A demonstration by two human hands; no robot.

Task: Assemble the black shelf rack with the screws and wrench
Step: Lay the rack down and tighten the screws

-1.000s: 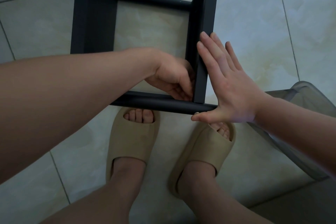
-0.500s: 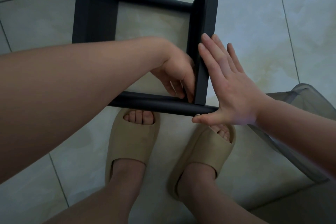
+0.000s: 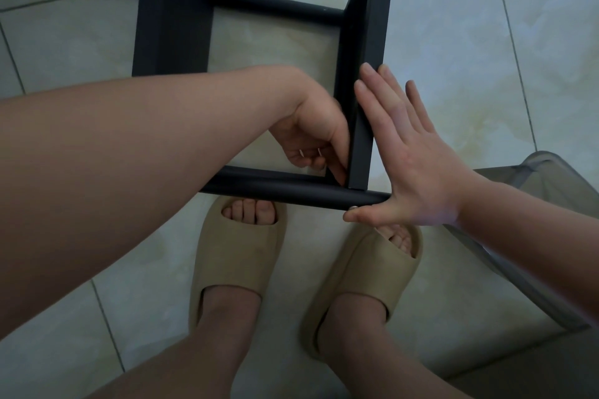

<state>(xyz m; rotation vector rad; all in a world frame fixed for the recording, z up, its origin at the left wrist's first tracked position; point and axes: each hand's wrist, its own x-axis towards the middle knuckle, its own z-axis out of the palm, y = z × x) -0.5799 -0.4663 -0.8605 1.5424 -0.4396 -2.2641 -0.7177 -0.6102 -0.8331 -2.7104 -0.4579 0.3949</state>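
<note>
1. The left hand (image 3: 314, 136) has turned at the wrist over the last second. Its fingers now point down into the inner corner where the bar (image 3: 369, 74) meets the near tube (image 3: 291, 186). The turning suggests it is driving a screw into that joint.
2. Its grip is narrow, fingers curled round a bright piece (image 3: 301, 152) that glints between them. This may be the wrench, but I cannot tell.
3. The right hand (image 3: 411, 165) has not shifted. It lies flat and wide against the bar's right face with its thumb under the tube's end, bracing the joint and holding nothing.
4. The rack (image 3: 171, 10) lies on the floor (image 3: 486, 42), from just beyond the sandals (image 3: 236, 253) out to the far edge. This corner looks seated, though the screw itself is hidden.
5. A grey see-through bin (image 3: 534, 178) stands at the right, near the right wrist. It may equally be a stool, and nothing shows inside it.
</note>
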